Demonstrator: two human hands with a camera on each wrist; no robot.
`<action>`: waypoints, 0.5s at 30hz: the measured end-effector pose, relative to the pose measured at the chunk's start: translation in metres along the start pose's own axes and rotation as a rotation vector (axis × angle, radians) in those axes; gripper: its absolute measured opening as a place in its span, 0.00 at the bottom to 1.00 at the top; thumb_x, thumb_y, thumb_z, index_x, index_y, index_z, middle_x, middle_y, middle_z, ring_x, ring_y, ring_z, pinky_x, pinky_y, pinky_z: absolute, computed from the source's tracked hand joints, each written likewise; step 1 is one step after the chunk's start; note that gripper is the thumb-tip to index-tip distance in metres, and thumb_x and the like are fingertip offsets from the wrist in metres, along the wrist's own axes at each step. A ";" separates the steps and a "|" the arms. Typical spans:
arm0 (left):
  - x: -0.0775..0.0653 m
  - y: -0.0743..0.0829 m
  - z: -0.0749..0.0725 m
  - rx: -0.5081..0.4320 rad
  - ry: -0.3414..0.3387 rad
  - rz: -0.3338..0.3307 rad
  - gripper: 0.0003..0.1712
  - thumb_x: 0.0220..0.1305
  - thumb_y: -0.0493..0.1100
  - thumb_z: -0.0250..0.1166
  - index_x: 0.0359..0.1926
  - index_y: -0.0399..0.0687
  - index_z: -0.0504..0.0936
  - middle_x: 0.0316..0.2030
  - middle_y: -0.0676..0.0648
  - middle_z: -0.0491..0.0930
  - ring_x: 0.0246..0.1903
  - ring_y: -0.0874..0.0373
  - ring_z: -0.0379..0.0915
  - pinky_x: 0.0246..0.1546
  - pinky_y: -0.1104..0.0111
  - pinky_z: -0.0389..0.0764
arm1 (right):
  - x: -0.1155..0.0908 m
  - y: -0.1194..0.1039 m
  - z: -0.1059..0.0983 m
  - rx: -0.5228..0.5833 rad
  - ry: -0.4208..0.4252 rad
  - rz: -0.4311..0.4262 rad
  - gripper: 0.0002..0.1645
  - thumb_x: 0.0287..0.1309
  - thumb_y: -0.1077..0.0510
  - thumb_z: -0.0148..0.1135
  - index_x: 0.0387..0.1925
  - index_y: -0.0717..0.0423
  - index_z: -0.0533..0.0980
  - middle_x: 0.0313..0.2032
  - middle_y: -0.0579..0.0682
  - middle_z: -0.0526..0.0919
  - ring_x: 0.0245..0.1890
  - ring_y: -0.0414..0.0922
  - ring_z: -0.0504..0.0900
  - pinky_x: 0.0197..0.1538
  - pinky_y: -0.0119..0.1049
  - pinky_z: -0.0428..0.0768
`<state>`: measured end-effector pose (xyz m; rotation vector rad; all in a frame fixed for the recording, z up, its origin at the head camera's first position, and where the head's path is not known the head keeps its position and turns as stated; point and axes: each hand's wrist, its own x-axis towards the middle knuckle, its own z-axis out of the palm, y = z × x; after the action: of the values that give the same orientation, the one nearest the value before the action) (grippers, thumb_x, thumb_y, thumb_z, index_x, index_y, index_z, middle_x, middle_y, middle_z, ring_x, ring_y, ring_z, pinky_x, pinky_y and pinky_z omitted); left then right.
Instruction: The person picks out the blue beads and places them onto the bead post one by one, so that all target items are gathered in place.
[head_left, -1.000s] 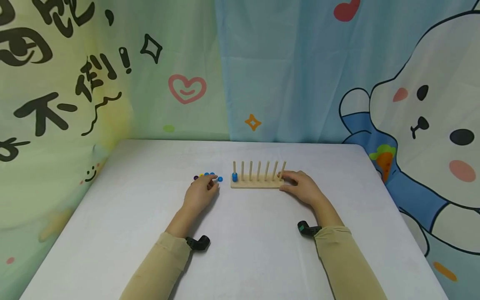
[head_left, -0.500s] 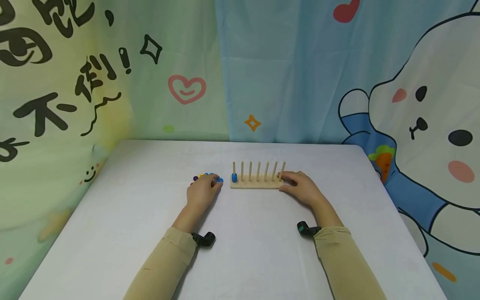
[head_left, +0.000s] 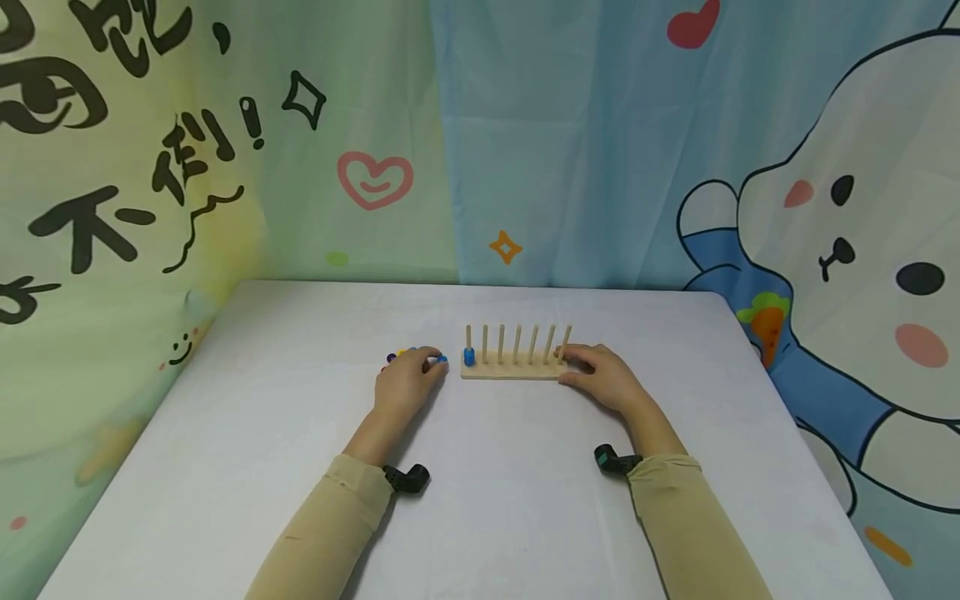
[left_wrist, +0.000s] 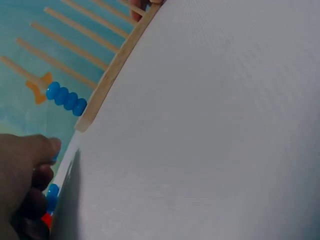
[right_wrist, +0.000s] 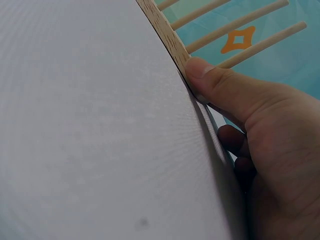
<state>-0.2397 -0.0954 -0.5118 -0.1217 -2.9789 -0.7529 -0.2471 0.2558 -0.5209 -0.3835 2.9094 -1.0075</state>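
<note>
Blue bead (left_wrist: 55,157) cd slip, loose beads (head_left: 392,357) cd scatter.
L hand (head_left: 405,383) seems to pinch the bead, fingers narrow; weak hold = drop, a knuckle bump = rolling. R hand (head_left: 606,379) grips R end of peg rack (head_left: 517,372); a tug cd tilt it. Rack: pale wood, 7 pegs, btwn hands on white table (head_left: 487,500), blue stack (left_wrist: 66,99) on leftmost peg.

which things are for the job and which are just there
For the job, seemingly:
wooden peg stand, gripped by the right hand
blue beads on its end peg
loose beads at the left hand

Just there:
printed backdrop
black wrist cameras
white table
</note>
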 end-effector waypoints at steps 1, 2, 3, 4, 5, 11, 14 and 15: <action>0.000 0.001 -0.002 -0.007 -0.002 0.007 0.17 0.68 0.55 0.62 0.53 0.58 0.84 0.31 0.54 0.81 0.27 0.61 0.73 0.23 0.68 0.70 | 0.000 0.000 0.000 0.003 0.000 0.001 0.32 0.57 0.44 0.70 0.63 0.46 0.76 0.57 0.54 0.80 0.53 0.52 0.75 0.59 0.54 0.72; 0.000 0.002 -0.003 -0.012 -0.002 0.018 0.17 0.69 0.55 0.62 0.53 0.57 0.84 0.31 0.54 0.81 0.27 0.61 0.72 0.23 0.69 0.70 | 0.000 0.000 0.000 0.005 0.001 0.001 0.32 0.57 0.44 0.70 0.62 0.46 0.76 0.58 0.54 0.80 0.54 0.52 0.75 0.60 0.54 0.72; 0.001 0.003 -0.005 -0.020 -0.001 0.029 0.17 0.69 0.55 0.62 0.53 0.57 0.83 0.31 0.54 0.80 0.27 0.61 0.72 0.23 0.69 0.70 | -0.001 0.000 0.000 0.005 0.000 0.000 0.32 0.57 0.44 0.70 0.62 0.46 0.76 0.58 0.54 0.80 0.54 0.52 0.75 0.60 0.54 0.72; 0.001 0.005 -0.006 -0.024 0.000 0.041 0.16 0.69 0.54 0.62 0.54 0.57 0.83 0.32 0.54 0.79 0.28 0.61 0.72 0.24 0.69 0.70 | -0.001 -0.001 -0.001 0.006 0.000 0.000 0.32 0.57 0.44 0.70 0.62 0.46 0.76 0.58 0.54 0.80 0.55 0.52 0.75 0.60 0.54 0.72; 0.002 0.006 -0.008 -0.029 0.001 0.054 0.16 0.69 0.54 0.62 0.54 0.56 0.83 0.32 0.53 0.79 0.28 0.61 0.72 0.26 0.68 0.71 | -0.001 -0.001 -0.001 0.008 0.000 0.000 0.31 0.57 0.44 0.70 0.62 0.45 0.76 0.58 0.54 0.80 0.55 0.52 0.75 0.60 0.55 0.72; 0.009 0.011 -0.023 -0.085 -0.003 0.166 0.16 0.69 0.50 0.63 0.53 0.50 0.83 0.35 0.51 0.81 0.33 0.58 0.74 0.34 0.65 0.75 | -0.001 -0.002 -0.001 0.003 -0.001 0.004 0.31 0.58 0.44 0.70 0.62 0.45 0.76 0.58 0.54 0.80 0.54 0.52 0.75 0.60 0.54 0.72; 0.012 0.014 -0.030 -0.102 -0.010 0.204 0.16 0.70 0.50 0.62 0.53 0.49 0.83 0.37 0.50 0.83 0.34 0.57 0.74 0.36 0.65 0.76 | -0.001 -0.002 -0.001 0.002 0.000 0.000 0.31 0.58 0.45 0.70 0.62 0.45 0.76 0.59 0.54 0.79 0.55 0.52 0.75 0.60 0.54 0.72; 0.013 0.015 -0.033 -0.112 -0.013 0.213 0.16 0.70 0.50 0.62 0.53 0.49 0.83 0.38 0.50 0.83 0.34 0.57 0.75 0.36 0.65 0.76 | -0.001 -0.002 -0.001 0.002 0.000 -0.001 0.31 0.58 0.45 0.70 0.62 0.45 0.76 0.59 0.54 0.79 0.55 0.53 0.75 0.60 0.55 0.72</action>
<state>-0.2499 -0.0966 -0.4748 -0.4435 -2.8721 -0.8923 -0.2458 0.2556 -0.5188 -0.3845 2.9088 -1.0100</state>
